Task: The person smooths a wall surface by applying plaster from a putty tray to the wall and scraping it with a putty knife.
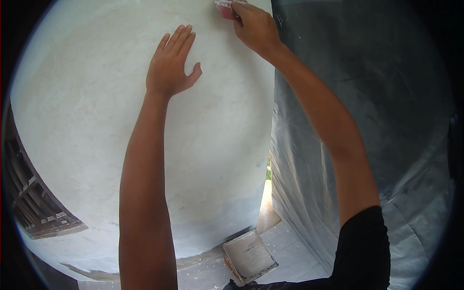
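My left hand [172, 64] lies flat against a whitish wall [208, 145], fingers stretched upward and thumb held apart. Higher up, by the wall's right edge, my right hand [258, 28] grips a small red block-like tool [228, 13] smeared with white. The tool is at the wall surface and partly cut off by the top of the picture, so its exact kind cannot be made out. Below, near my body, stands a square container [250, 256] with a pale, streaked top surface.
Dark translucent plastic sheeting [309, 183] hangs along the right and spreads over the ground. At the lower left is a window opening with dark bars [36, 193]. A narrow bright gap [267, 208] shows between wall and sheeting.
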